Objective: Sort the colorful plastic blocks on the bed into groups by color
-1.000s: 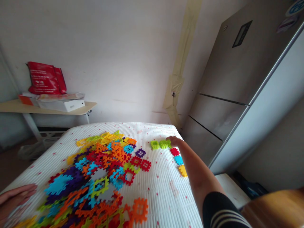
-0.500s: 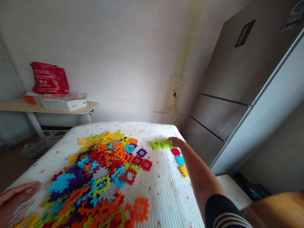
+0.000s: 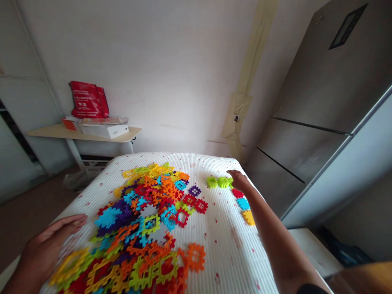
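My right hand (image 3: 240, 181) is at the far right of the table, its fingers apart, right beside a small stack of lime-green toothed plastic tiles (image 3: 223, 182). Another lime-green tile group (image 3: 212, 182) lies just left of that stack. Nearer to me, in a row under my right wrist, are a red tile (image 3: 237, 192), a blue tile (image 3: 243, 203) and a yellow-orange tile (image 3: 248, 217). My left hand (image 3: 45, 247) hovers at the left edge with fingers stretched out, holding nothing, beside a big heap of mixed-colour interlocking tiles (image 3: 150, 210).
The tiles lie on a table with a white, red-dotted quilted cover (image 3: 220, 245). Behind on the left, a side table (image 3: 55, 131) bears a red bag (image 3: 88, 100) and a white box (image 3: 105, 130). A grey fridge (image 3: 309, 106) stands close on the right.
The view has turned left, so the table shifts right in the picture. My left hand has come further into view. My right hand has lifted slightly off the green stack, its fingers spread.
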{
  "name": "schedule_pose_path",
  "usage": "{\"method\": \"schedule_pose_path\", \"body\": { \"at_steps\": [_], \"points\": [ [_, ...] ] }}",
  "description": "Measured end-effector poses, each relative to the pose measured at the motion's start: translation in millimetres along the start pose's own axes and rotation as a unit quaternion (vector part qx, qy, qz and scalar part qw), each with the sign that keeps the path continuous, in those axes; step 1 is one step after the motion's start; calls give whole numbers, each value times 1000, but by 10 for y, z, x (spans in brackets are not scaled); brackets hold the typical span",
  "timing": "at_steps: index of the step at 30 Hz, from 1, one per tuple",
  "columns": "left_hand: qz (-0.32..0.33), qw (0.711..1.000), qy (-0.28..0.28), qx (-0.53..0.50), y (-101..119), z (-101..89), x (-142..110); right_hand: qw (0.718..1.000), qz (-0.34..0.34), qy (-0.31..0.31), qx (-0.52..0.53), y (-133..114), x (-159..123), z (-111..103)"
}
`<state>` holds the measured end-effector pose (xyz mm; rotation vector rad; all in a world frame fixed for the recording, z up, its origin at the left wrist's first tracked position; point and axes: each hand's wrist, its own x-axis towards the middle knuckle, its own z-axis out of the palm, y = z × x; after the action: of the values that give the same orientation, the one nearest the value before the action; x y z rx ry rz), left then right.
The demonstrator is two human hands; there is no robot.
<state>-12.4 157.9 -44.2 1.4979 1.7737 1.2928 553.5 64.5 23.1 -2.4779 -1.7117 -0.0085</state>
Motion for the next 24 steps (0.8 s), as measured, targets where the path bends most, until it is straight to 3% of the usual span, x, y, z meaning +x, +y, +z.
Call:
{"method": "schedule_pose_path", "body": {
  "at_steps": [3,6,8,10,13,17,24],
  "points": [
    [-124,983,-69,-116,35,-14,-34,995,-55,15,86,-279,-275,59],
    [-131,977,-68,-155,52,-3,-48,979,-128,14,159,-651,-603,153],
    [-127,975,-70,-169,21,9,-37,966,-195,31,168,-909,-802,206],
    [-125,972,-75,-182,-18,18,-22,965,-220,25,142,-1144,-946,251],
    [-132,968,-79,-198,-40,18,-16,979,-193,4,59,-1401,-1038,328],
    [-135,964,-81,-213,-28,11,-19,989,-143,-23,-17,-1563,-1036,442],
    [-143,963,-78,-216,7,4,-30,988,-151,-5,-2,-1600,-1060,507]
  ]
}}
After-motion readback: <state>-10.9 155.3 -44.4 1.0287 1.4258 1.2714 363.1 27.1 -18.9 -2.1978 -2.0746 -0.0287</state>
